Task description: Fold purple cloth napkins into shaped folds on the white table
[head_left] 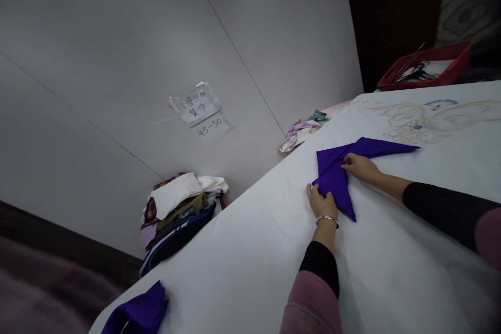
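A purple cloth napkin point(336, 177) lies folded on the white-covered table point(250, 250), with one long point to the right and another toward me. My right hand point(360, 167) is closed, pinching the napkin's fold near the inner corner. At the napkin's left edge, my left hand point(321, 204), with a bracelet at the wrist, grips the corner, fingertips at the edge and thumb over the cloth. Part of the cloth under the fingers is hidden. A second purple cloth point(143, 308) lies crumpled at the table's near left end.
A pile of folded clothes point(182, 209) stands beyond the table edge by the wall. Farther along lie more cloths point(299, 133). A red basket point(450, 68) with hangers stands at the back right. A handwritten paper sign point(198, 107) is taped to the wall.
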`<state>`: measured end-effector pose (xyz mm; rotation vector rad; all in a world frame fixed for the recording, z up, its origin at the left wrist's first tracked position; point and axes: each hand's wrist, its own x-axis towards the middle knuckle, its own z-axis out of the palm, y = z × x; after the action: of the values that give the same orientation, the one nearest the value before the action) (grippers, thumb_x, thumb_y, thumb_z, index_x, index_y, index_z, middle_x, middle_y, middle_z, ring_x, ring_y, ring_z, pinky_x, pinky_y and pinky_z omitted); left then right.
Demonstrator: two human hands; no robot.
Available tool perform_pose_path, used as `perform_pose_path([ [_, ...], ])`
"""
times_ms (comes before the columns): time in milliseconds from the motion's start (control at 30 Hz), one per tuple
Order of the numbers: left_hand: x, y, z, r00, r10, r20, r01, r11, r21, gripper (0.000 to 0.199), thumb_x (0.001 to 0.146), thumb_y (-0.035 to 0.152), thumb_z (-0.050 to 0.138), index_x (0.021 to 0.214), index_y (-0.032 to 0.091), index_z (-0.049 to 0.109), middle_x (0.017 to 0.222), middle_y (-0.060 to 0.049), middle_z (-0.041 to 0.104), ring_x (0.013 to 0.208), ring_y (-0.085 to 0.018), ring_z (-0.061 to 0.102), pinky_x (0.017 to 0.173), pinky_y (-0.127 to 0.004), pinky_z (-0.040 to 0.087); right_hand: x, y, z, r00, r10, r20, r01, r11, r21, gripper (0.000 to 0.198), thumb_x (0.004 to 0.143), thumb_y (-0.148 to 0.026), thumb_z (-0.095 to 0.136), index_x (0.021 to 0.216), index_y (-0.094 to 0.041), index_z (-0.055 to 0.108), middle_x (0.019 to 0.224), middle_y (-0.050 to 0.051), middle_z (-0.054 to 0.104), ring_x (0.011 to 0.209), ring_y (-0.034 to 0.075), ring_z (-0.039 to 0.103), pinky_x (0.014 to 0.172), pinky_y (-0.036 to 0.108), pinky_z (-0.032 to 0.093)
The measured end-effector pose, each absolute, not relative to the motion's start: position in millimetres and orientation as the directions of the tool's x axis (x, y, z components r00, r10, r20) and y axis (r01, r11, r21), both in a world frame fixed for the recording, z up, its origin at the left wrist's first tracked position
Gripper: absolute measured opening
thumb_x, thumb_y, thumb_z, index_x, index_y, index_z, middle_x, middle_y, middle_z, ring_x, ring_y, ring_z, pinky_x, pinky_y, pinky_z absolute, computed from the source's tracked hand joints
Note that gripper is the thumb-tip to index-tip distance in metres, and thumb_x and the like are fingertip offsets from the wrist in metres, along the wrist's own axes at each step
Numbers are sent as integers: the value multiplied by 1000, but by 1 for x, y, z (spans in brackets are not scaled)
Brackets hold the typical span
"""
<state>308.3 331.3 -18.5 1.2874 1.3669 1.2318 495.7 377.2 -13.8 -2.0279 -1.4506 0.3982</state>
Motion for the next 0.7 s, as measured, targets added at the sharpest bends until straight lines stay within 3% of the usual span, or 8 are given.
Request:
perform_pose_path([
  [267,308,337,-18,-22,991,135,501,-106,859,48,70,13,61,118,19,58,142,-9,41,132,-23,38,112,-32,28,498,377,-19,336,933,128,748,-182,-638,20,78,-38,54,88,-22,61,91,4,69,85,23,63,65,30,43],
  [467,304,324,-11,4,988,156,598,-127,792,45,78,16,53,122,11,55,145,-14,37,135,-20,33,114,-27,24,512,364,-24,265,919,293,766,-15,-643,21,79,-36,47,86,-24,62,88,3,68,81,22,62,70,33,46],
  [600,302,306,-6,46,991,127,616,-128,777,56,81,24,52,134,9,42,151,-14,26,140,-19,22,116,-29,19,543,357,-19,220,838,499,879,51,-473,31,81,-35,41,99,-23,64,106,8,64,101,27,56,87,40,44],
  [700,302,288,-3,126,987,99,653,-158,741,73,78,35,58,141,10,31,155,-12,12,142,-20,12,116,-29,16,571,355,-19,253,816,519,938,-76,-338,42,86,-40,37,115,-20,60,130,13,52,123,32,41,98,49,32],
])
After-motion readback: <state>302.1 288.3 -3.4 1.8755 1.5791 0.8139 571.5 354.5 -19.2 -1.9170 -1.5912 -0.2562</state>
